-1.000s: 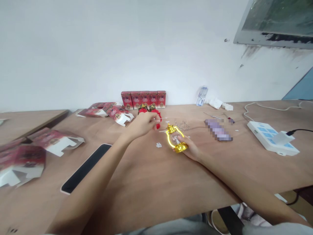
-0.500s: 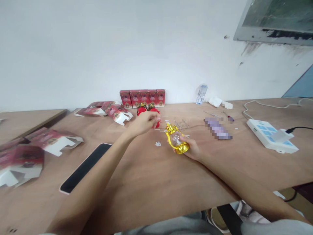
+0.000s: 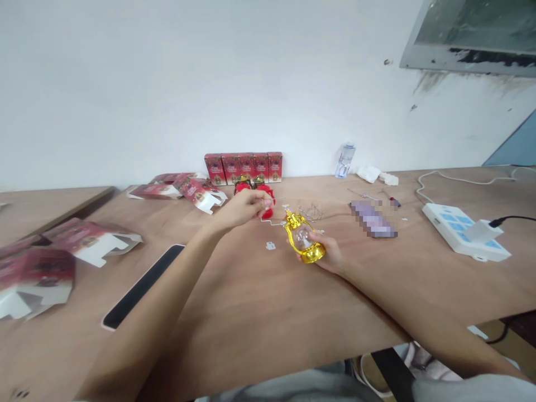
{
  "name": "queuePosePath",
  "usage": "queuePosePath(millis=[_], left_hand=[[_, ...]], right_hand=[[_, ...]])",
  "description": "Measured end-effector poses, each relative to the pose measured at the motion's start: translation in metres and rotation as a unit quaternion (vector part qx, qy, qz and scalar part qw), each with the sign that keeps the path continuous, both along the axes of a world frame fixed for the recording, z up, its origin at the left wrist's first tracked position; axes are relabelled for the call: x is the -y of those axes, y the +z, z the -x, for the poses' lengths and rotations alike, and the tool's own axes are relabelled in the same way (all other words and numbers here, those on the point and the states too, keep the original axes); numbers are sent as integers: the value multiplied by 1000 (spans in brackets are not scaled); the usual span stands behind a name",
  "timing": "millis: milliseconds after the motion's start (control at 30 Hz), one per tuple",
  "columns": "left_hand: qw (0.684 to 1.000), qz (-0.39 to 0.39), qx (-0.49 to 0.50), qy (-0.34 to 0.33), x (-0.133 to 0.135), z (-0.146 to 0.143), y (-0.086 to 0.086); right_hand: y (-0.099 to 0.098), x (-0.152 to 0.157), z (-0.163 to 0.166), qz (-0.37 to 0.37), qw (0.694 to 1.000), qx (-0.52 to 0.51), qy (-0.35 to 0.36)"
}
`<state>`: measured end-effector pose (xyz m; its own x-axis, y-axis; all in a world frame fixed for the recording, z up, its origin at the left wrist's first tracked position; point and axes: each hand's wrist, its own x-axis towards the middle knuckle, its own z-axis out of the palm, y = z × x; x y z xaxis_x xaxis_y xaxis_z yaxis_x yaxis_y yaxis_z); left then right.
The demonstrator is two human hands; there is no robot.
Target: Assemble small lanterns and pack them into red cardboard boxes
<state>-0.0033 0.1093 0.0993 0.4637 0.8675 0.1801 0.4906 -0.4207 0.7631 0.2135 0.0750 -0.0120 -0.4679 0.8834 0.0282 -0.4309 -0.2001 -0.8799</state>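
Observation:
My right hand is wrapped round a small gold lantern with a clear globe, holding it tilted just above the table. My left hand is closed in a pinch left of the lantern's top; what lies between the fingertips is too small to make out. Below those fingertips a thin bent wire reaches toward the lantern top. Behind my left hand are red lanterns, partly hidden by it. More thin wire hooks lie beyond the gold lantern, and a small white tag lies to its left.
Several red boxes stand in a row against the wall. Unfolded red cartons lie on the left, near a dark phone under my left forearm. At right are a plastic bottle, a blurred purple item and a white power strip.
My left hand has shifted slightly left, a little away from the lantern. My right hand and the gold lantern have hardly moved.

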Motion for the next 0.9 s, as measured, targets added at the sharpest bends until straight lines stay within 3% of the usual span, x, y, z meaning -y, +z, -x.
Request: queuePosePath(millis=[433,667,900], left_hand=[[999,34,5,-15,-4,2,-4],[991,114,44,-61,-2,2,-2],[993,97,30,-66,0,4,3]], right_hand=[[0,-1,0,-12,999,-41,27],[9,4,-1,-31,995,-67,70],[10,1,-8,-20,996,-37,81]])
